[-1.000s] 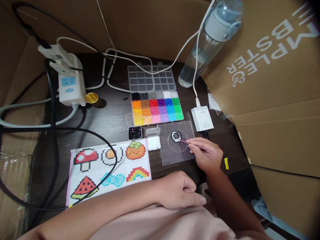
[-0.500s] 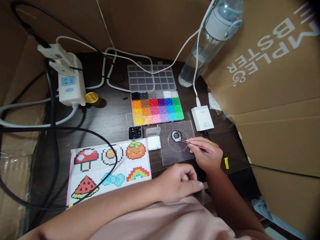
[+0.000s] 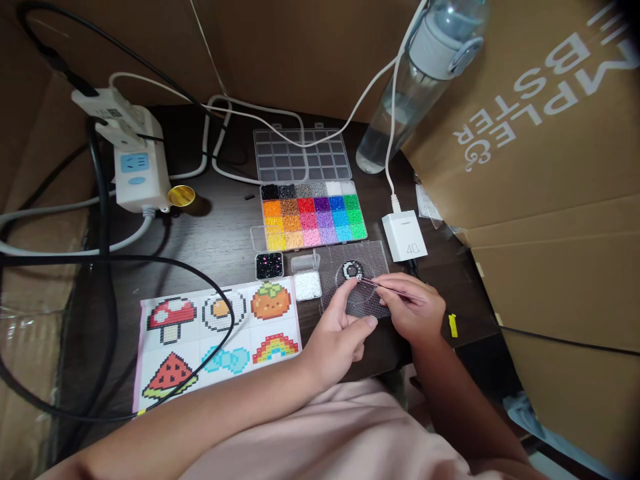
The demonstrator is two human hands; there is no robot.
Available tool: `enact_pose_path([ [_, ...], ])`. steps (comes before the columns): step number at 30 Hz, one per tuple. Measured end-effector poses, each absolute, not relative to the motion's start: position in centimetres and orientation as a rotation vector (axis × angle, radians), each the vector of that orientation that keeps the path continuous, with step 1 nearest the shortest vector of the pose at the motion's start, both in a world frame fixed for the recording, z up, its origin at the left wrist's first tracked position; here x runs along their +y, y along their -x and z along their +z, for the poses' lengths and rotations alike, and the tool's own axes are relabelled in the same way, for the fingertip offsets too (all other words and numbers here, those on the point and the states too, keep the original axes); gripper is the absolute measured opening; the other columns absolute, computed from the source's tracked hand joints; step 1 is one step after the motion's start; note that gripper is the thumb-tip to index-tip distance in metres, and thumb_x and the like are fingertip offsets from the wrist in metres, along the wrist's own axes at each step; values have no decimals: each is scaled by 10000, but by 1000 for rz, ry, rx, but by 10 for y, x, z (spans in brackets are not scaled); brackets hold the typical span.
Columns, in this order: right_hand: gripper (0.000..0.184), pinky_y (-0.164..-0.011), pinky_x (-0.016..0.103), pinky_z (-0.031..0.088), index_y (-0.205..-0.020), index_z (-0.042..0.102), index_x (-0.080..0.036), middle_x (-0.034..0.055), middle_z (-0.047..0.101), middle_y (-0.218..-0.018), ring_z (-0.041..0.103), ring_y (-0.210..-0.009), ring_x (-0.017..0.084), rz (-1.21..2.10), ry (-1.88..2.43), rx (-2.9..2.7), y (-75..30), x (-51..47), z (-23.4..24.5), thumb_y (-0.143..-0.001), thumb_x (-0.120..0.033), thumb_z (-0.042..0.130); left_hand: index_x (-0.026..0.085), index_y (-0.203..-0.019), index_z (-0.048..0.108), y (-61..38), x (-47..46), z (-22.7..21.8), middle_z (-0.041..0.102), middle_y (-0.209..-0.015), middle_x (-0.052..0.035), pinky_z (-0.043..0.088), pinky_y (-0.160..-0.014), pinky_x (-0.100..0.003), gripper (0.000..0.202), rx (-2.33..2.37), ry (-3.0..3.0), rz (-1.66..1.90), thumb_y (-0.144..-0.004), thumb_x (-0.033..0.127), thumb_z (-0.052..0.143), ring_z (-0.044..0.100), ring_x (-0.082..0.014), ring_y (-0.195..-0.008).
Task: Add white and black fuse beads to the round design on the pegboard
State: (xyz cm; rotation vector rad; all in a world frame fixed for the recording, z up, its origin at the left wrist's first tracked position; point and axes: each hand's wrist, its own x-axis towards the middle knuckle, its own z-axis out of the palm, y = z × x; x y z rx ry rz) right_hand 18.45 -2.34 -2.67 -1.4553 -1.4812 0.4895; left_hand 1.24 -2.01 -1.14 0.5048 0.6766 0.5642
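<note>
Cardboard walls [image 3: 525, 133] close in the dark table [image 3: 220, 233], and a water bottle [image 3: 415, 80] at the back is cut off at the top edge. A black cable crosses the pattern sheet [image 3: 220, 333] and hides part of its egg picture. Behind the sheet stands the bead box [image 3: 313, 213] with its coloured compartments. The clear pegboard [image 3: 373, 257] is partly covered by both hands. The left hand [image 3: 340, 333] rests on its near edge, fingers loosely curled, holding nothing that shows. The right hand [image 3: 415, 307] pinches tweezers [image 3: 385, 288], whose tip is just beside the small black and white bead ring [image 3: 353, 271]; whether a bead sits in the tip is too small to tell.
</note>
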Motion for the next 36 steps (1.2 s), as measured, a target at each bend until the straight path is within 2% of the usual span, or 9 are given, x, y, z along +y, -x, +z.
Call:
enact_pose_path([
  [3, 158, -613, 266, 630, -882, 775, -208, 50, 764, -880, 719, -673, 154, 499, 1451, -1478, -184, -23, -26, -814, -100, 682, 278, -1550, 85, -14, -18, -7, 322, -478, 154, 245, -428, -165, 935, 639, -435, 565, -832, 293, 684, 200, -50, -428],
  [5, 161, -619, 263, 630, -883, 775, -204, 49, 764, -876, 719, -679, 152, 495, 1449, -1484, -184, -23, -25, -813, -93, 681, 276, -1556, 73, -13, -16, -3, 335, -471, 149, 267, -443, -170, 965, 633, -400, 555, -813, 265, 689, 210, -54, -439],
  [13, 135, -597, 268, 628, -863, 771, -201, 58, 763, -865, 717, -677, 159, 487, 1442, -1492, -184, -23, -25, -824, -113, 676, 333, -1555, 119, -11, -9, 5, 254, -453, 142, 238, -477, -200, 918, 602, -311, 471, -819, 217, 655, 163, -66, -455],
  [17, 165, -569, 244, 612, -877, 766, -204, 50, 760, -872, 710, -666, 143, 493, 1427, -1499, -184, -23, -25, -820, -80, 675, 348, -1555, 110, -11, -10, 4, 261, -460, 133, 243, -488, -206, 904, 577, -269, 468, -832, 214, 637, 175, -71, -459],
  [27, 151, -652, 286, 636, -861, 759, -200, 55, 765, -872, 723, -702, 161, 480, 1415, -1492, -185, -23, -26, -821, -82, 676, 344, -1552, 107, -11, -10, 4, 272, -460, 133, 247, -488, -212, 899, 582, -274, 469, -831, 213, 627, 178, -72, -455],
  [36, 151, -648, 287, 636, -855, 760, -201, 53, 764, -869, 723, -706, 163, 492, 1416, -1486, -185, -24, -25, -820, -81, 675, 342, -1552, 108, -12, -11, 4, 267, -461, 132, 249, -488, -212, 896, 585, -275, 470, -833, 217, 628, 177, -73, -456],
])
